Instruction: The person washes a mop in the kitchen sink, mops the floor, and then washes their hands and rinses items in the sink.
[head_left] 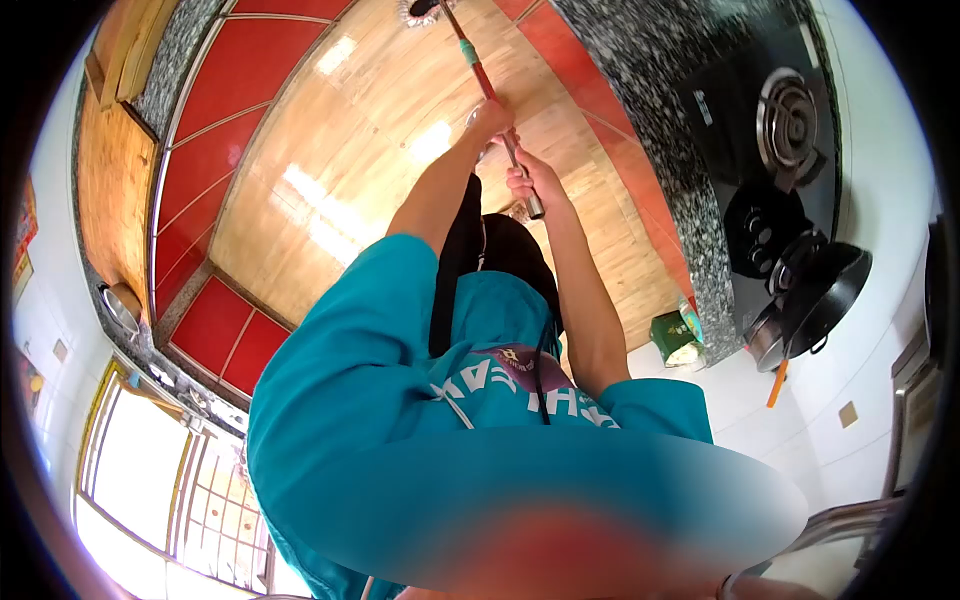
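Observation:
I hold a mop by its long handle [480,75], which is red with a green joint and ends in a silver grip near my body. Its round head [421,11], dark in the middle with a pale fringe, rests on the floor at the top edge and is partly cut off. My left hand [490,121] is wrapped round the red part of the handle, higher up. Lower down, close to the silver end, my right hand [538,180] closes on the same handle.
Light wood-look floor [350,130] runs between red cabinets [225,90] on the left and a speckled counter [655,100] on the right. That counter carries a coil burner [787,120] and a black wok [828,295]. A green bag [676,335] is beside the counter's end.

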